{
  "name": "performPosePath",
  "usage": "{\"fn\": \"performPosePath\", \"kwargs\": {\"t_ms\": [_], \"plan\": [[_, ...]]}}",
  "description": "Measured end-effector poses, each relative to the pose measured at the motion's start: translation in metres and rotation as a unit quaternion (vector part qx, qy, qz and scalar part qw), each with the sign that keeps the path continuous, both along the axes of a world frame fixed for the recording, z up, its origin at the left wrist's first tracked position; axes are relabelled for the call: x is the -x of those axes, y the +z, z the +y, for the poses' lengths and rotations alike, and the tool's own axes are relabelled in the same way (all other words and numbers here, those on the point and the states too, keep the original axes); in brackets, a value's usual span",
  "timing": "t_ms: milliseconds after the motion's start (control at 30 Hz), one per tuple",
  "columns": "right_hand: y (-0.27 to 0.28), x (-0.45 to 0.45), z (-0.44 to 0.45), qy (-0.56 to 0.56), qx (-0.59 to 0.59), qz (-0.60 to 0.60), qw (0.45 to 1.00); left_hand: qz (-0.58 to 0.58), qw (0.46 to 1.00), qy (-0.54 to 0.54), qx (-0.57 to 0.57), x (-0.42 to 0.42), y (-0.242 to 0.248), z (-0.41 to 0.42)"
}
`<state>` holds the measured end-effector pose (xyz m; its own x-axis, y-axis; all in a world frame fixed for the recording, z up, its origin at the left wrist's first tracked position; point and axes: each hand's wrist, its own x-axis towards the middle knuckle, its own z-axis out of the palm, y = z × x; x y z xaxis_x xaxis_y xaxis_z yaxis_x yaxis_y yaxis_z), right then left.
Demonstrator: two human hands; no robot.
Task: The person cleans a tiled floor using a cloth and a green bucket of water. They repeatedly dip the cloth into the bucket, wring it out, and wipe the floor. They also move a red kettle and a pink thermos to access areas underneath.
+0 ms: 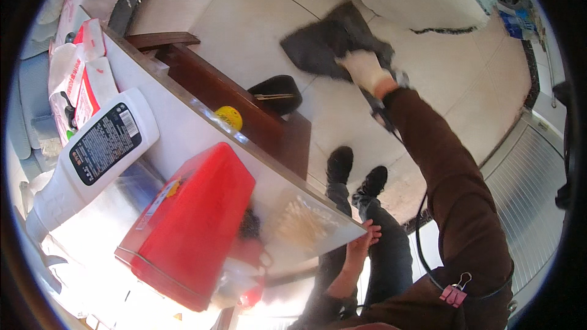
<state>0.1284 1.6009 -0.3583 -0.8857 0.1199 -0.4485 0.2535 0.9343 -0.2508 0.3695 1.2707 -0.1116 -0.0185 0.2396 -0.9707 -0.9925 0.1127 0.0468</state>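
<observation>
A dark cloth, blurred, is bunched in my right hand above the tiled floor, at the end of a brown sleeve. My left hand rests against the corner of the white tabletop, fingers apart; part of it is hidden by the edge. On the tabletop stand a red container and a white plastic bottle with a black label. Many thin pale sticks lie near the corner. Below the edge, a yellow round object and a black case are at a brown wooden drawer.
A red and white package lies at the tabletop's far end. My shoes are on the tiles. A ribbed panel stands at the right. A black cable with a pink binder clip runs along my right sleeve.
</observation>
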Motion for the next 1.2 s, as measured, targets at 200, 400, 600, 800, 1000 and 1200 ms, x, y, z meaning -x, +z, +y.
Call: {"fn": "performPosePath", "kwargs": {"t_ms": [200,400,600,800,1000,1200], "plan": [[0.044,-0.295,-0.047,-0.031,0.061,-0.332,0.941,0.037,0.998,-0.023,-0.039,-0.008,-0.005,0.001],[0.127,-0.441,-0.055,-0.160,0.059,-0.457,0.873,0.045,0.996,-0.068,-0.019,-0.017,-0.007,-0.002],[0.211,-0.414,-0.022,-0.259,0.098,-0.398,0.875,0.063,0.994,-0.085,-0.005,-0.023,-0.008,-0.005],[0.257,-0.285,-0.005,-0.177,0.127,-0.044,0.975,0.055,0.993,-0.102,0.003,-0.031,-0.011,-0.010],[0.191,-0.140,-0.022,-0.142,0.074,0.144,0.977,0.054,0.995,-0.081,-0.006,-0.038,-0.013,-0.018],[0.046,-0.057,-0.068,-0.173,0.024,0.101,0.979,0.054,0.997,-0.057,-0.010,-0.032,-0.009,-0.018]]}}
